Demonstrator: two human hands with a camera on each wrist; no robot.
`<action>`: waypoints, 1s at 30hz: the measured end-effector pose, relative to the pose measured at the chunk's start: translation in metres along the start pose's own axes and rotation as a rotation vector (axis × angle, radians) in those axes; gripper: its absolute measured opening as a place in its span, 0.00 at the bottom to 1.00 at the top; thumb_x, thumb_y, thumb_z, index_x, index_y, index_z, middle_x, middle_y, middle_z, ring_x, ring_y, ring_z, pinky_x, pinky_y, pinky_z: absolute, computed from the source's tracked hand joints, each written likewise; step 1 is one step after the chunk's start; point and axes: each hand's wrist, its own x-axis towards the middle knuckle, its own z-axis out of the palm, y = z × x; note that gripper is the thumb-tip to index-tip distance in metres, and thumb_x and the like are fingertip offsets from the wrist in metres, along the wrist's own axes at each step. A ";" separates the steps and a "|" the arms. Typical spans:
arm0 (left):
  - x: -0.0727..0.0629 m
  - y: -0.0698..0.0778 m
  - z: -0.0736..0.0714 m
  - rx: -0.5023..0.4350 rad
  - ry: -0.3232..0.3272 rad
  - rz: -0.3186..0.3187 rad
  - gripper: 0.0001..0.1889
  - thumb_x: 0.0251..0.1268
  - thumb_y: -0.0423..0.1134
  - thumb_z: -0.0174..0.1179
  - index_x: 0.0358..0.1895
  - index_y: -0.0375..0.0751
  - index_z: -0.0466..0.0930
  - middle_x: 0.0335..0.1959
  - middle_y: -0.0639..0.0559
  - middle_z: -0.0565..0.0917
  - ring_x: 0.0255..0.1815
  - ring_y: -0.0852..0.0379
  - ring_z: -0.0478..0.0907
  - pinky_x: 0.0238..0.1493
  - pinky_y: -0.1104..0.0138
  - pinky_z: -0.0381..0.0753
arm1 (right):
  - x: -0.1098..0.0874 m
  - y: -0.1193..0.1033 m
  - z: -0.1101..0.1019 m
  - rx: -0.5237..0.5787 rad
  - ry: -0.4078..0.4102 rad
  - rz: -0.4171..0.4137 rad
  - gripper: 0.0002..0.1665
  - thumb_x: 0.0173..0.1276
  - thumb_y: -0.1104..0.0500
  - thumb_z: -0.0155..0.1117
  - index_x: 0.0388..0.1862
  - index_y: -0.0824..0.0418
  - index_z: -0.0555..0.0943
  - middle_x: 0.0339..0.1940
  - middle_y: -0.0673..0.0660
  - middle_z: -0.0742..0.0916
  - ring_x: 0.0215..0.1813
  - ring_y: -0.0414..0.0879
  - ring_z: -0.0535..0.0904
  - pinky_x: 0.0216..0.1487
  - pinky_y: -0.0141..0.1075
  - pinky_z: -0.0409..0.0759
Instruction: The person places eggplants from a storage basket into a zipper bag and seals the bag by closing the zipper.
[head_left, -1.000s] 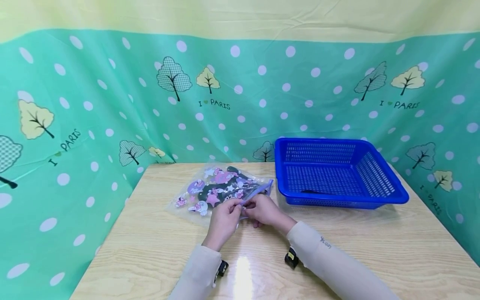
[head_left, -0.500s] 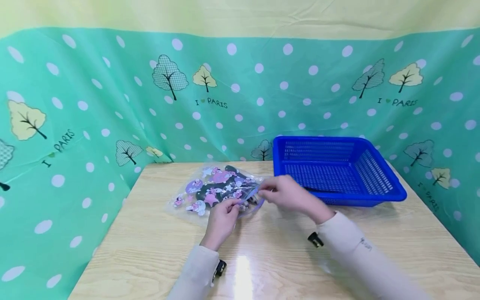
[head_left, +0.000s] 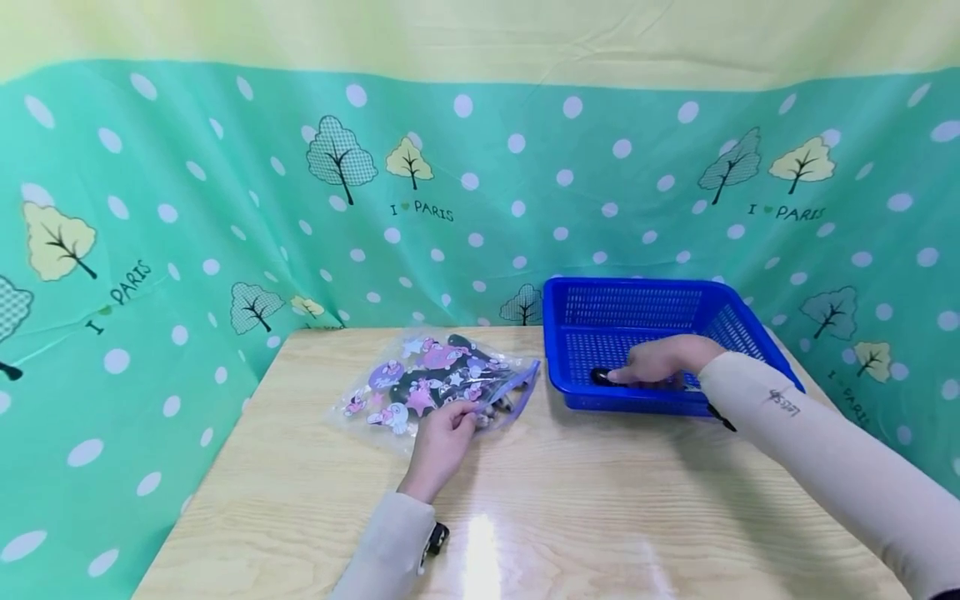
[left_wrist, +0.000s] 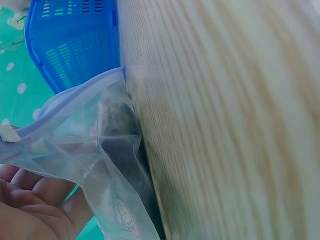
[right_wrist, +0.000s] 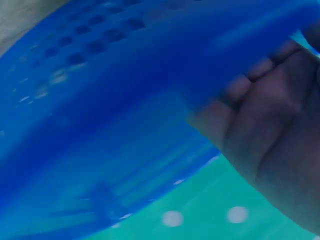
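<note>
A clear zip bag (head_left: 420, 383) with pink and purple cartoon prints lies on the table, dark long items inside. My left hand (head_left: 442, 446) pinches its lavender zip edge near the mouth, which gapes to the right. The left wrist view shows the bag's wall (left_wrist: 70, 160) beside my left palm (left_wrist: 40, 205). My right hand (head_left: 660, 360) reaches into the blue basket (head_left: 630, 400) and grips a black object (head_left: 600, 377) close to the front wall. Only its rounded, shiny end shows. In the right wrist view the basket rim hides the fingertips of that hand (right_wrist: 280, 115).
The basket stands at the back right of the wooden table (head_left: 525, 508), just right of the bag. A green dotted curtain (head_left: 480, 192) hangs behind and on both sides.
My right hand has left the bag's mouth, moving right into the basket to the black object. My left hand still holds the zip edge; the bag's mouth now gapes.
</note>
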 end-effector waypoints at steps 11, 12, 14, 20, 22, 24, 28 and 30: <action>0.003 -0.002 0.001 0.032 0.003 -0.015 0.11 0.70 0.30 0.58 0.49 0.39 0.88 0.17 0.57 0.72 0.16 0.62 0.65 0.16 0.70 0.65 | 0.011 0.025 -0.023 -0.037 0.181 -0.157 0.17 0.79 0.52 0.56 0.42 0.65 0.82 0.34 0.59 0.84 0.34 0.50 0.79 0.31 0.42 0.80; 0.003 -0.002 0.001 0.028 0.000 -0.019 0.11 0.70 0.30 0.58 0.49 0.39 0.88 0.17 0.57 0.72 0.16 0.62 0.65 0.16 0.71 0.65 | 0.012 0.026 -0.027 -0.045 0.222 -0.174 0.16 0.78 0.53 0.57 0.43 0.65 0.83 0.35 0.58 0.84 0.35 0.49 0.79 0.33 0.42 0.80; 0.002 -0.003 0.001 0.023 -0.004 -0.028 0.11 0.70 0.30 0.58 0.50 0.40 0.87 0.17 0.56 0.72 0.16 0.62 0.65 0.16 0.71 0.65 | 0.015 0.028 -0.034 0.003 0.316 -0.196 0.15 0.77 0.54 0.59 0.46 0.66 0.84 0.37 0.58 0.85 0.38 0.50 0.80 0.38 0.45 0.81; 0.001 -0.003 0.001 0.030 -0.005 -0.037 0.11 0.71 0.30 0.57 0.49 0.40 0.88 0.16 0.57 0.70 0.16 0.62 0.64 0.16 0.71 0.65 | 0.027 0.039 -0.050 0.135 0.489 -0.219 0.24 0.75 0.53 0.64 0.61 0.68 0.79 0.55 0.67 0.84 0.55 0.62 0.79 0.55 0.58 0.77; 0.002 -0.003 0.001 0.027 -0.009 -0.039 0.11 0.71 0.30 0.57 0.50 0.40 0.88 0.15 0.57 0.70 0.15 0.63 0.64 0.16 0.71 0.64 | 0.034 0.043 -0.052 0.085 0.458 -0.197 0.34 0.73 0.49 0.66 0.70 0.67 0.73 0.64 0.70 0.78 0.64 0.67 0.73 0.62 0.62 0.72; 0.002 -0.004 0.001 0.021 -0.011 -0.041 0.11 0.71 0.30 0.57 0.50 0.40 0.88 0.15 0.57 0.69 0.15 0.63 0.63 0.15 0.71 0.63 | 0.041 0.046 -0.052 0.040 0.406 -0.176 0.46 0.70 0.42 0.68 0.77 0.64 0.65 0.72 0.72 0.70 0.72 0.70 0.63 0.67 0.66 0.64; 0.003 -0.005 0.001 0.020 -0.002 -0.042 0.11 0.71 0.30 0.58 0.49 0.41 0.88 0.16 0.56 0.72 0.15 0.63 0.64 0.15 0.71 0.64 | 0.056 0.048 -0.049 0.006 0.285 -0.151 0.63 0.63 0.30 0.67 0.84 0.57 0.48 0.81 0.71 0.53 0.78 0.73 0.44 0.71 0.70 0.48; 0.003 -0.005 0.001 0.016 0.003 -0.043 0.11 0.70 0.30 0.58 0.48 0.41 0.88 0.17 0.55 0.73 0.15 0.62 0.64 0.15 0.71 0.65 | 0.062 0.047 -0.046 -0.001 0.218 -0.131 0.64 0.64 0.29 0.65 0.84 0.55 0.43 0.81 0.72 0.47 0.78 0.74 0.39 0.70 0.72 0.44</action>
